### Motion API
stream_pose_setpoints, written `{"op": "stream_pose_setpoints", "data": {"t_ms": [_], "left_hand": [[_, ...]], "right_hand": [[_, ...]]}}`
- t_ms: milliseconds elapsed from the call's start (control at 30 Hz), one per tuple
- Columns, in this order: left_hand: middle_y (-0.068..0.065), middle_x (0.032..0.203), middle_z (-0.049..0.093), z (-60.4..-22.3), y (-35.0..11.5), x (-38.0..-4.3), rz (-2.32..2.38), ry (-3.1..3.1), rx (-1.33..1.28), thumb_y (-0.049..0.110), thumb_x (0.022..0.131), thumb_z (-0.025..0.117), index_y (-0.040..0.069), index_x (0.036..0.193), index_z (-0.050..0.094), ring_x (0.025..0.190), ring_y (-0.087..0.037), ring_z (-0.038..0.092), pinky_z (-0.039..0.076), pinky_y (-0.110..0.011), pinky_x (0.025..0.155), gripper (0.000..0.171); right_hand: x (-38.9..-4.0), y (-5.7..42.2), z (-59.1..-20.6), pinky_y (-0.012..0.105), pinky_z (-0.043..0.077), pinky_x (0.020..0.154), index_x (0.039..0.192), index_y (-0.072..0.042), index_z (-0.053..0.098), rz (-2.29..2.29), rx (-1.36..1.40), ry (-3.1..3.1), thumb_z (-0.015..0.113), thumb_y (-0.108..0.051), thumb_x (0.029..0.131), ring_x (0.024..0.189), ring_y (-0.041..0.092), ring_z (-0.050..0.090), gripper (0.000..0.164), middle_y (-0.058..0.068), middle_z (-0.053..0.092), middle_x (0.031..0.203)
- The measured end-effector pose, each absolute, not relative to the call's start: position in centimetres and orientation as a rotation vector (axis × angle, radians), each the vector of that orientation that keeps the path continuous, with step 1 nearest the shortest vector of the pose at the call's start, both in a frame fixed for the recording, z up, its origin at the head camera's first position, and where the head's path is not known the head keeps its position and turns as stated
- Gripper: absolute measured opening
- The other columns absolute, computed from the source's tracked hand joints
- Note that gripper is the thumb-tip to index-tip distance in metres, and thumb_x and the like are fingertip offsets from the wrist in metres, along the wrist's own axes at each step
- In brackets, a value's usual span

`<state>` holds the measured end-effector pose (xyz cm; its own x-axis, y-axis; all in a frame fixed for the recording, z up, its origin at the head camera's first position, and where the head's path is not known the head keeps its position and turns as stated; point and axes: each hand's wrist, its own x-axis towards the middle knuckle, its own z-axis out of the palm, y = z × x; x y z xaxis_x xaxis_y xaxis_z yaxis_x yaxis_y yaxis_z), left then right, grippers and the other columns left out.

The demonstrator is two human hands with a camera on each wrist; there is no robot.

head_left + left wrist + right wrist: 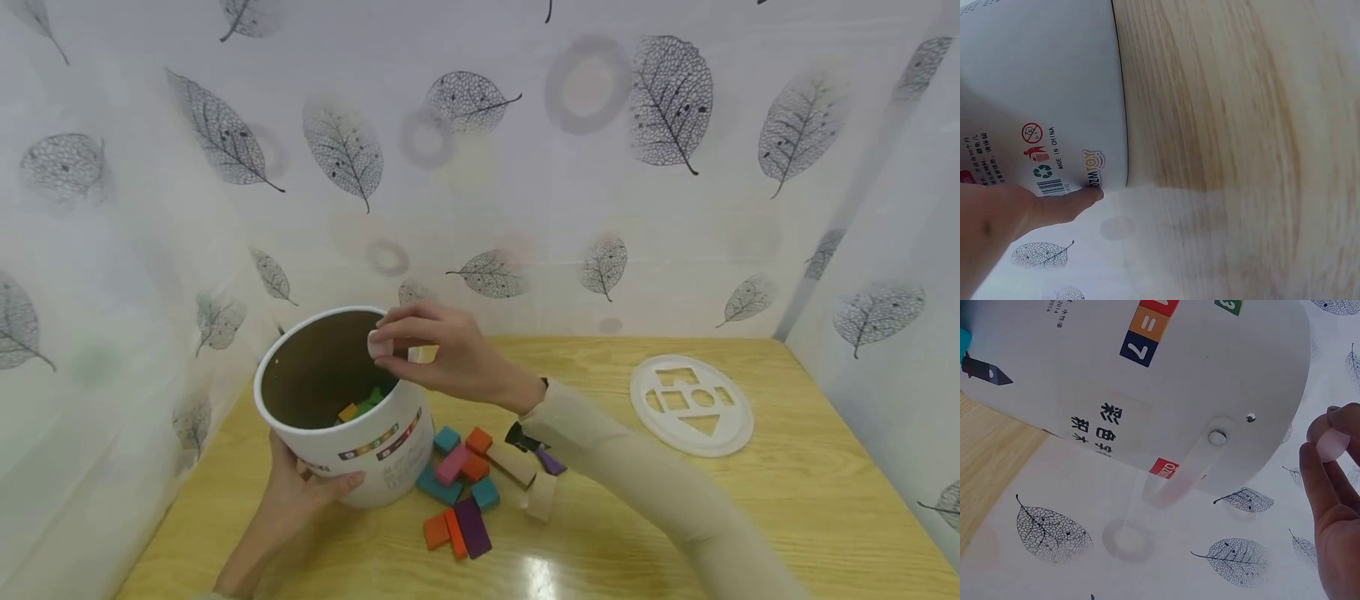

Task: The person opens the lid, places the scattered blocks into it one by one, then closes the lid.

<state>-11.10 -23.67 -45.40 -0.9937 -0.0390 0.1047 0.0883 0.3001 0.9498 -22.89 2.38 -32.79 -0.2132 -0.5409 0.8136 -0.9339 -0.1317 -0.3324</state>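
A white cylindrical bucket (pixel 390 462) with printed labels stands tilted on the table's left part. My left hand (pixel 300 492) grips its lower side, the thumb lying across the front wall. In the left wrist view, a finger (pixel 1063 209) presses the bucket's printed wall (pixel 1035 75). Over the bucket's right rim, my right hand (pixel 457 354) pinches a small pale pink round block (pixel 380 344) between thumb and fingers. The right wrist view shows the same round block (pixel 1330 440) beyond the bucket's edge. Green blocks (pixel 367 405) and a yellow-orange block (pixel 348 412) lie inside the bucket.
Several coloured blocks lie in a pile right of the bucket, among them a purple block (pixel 472 529), a pink block (pixel 452 465) and a plain wooden block (pixel 542 497). A white round lid (pixel 693 433) with cut-out shapes lies farther right. Leaf-patterned curtains (pixel 525 208) surround the table.
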Motion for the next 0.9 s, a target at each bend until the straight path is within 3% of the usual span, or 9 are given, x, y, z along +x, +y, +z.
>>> {"op": "stream_pose_setpoints", "data": {"t_ms": [333,900], "left_hand": [[-0.016,0.16,0.015,-45.3,-23.8,-11.0,-1.792,-2.465,-0.05,0.003,0.078,0.085,0.031,0.16,-0.007,0.149,-0.044,0.018,0.021,-0.086,0.109,0.127],[-0.017,0.161,0.014,-45.5,-23.8,-11.1,-1.792,-2.463,-0.068,0.002,0.078,0.085,0.033,0.16,-0.008,0.149,-0.046,0.018,0.022,-0.087,0.107,0.128]], "right_hand": [[-23.4,0.2,-32.9,0.017,0.058,0.094,0.111,0.002,0.074,1.196,1.63,-1.778,0.079,-0.002,0.086,0.102,0.019,0.068,0.025,0.015,0.069,0.111],[-23.2,-0.1,-32.8,0.02,0.055,0.102,0.112,-0.001,0.074,1.15,1.574,-1.853,0.081,-0.008,0.086,0.109,0.022,0.067,0.028,0.015,0.07,0.114]]}}
